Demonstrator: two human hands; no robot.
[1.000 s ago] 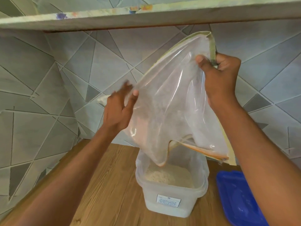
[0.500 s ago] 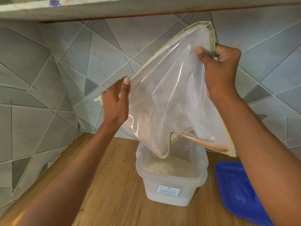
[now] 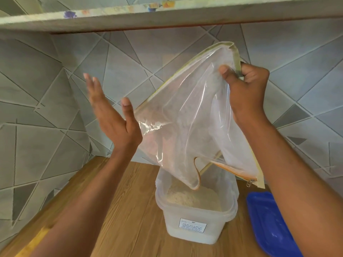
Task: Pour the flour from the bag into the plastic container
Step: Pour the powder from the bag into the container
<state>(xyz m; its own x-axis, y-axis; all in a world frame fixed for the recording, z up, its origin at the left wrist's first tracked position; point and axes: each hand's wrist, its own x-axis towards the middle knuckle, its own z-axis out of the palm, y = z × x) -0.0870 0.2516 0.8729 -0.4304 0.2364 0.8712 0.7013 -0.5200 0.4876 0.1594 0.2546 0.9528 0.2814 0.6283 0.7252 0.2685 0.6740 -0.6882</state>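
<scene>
A clear plastic zip bag (image 3: pixel 187 115) with a pale yellow border hangs upside down, its open orange-edged mouth dipping into the translucent plastic container (image 3: pixel 194 225). My right hand (image 3: pixel 245 89) grips the bag's upper corner in a fist. Flour (image 3: pixel 193 198) lies heaped inside the container, and a thin dusty film clings to the bag's inside. My left hand (image 3: pixel 111 115) is flat with straight fingers, just left of the bag; its thumb sits close to the bag's edge and whether it touches I cannot tell.
A blue lid (image 3: pixel 272 225) lies on the wooden counter (image 3: pixel 118 210) right of the container. A tiled wall (image 3: pixel 46 108) stands behind and to the left. A shelf edge (image 3: pixel 130 17) runs overhead.
My left hand has come off the bag's side, moved left and upward, and its fingers have straightened. The right hand keeps its grip on the bag's top corner.
</scene>
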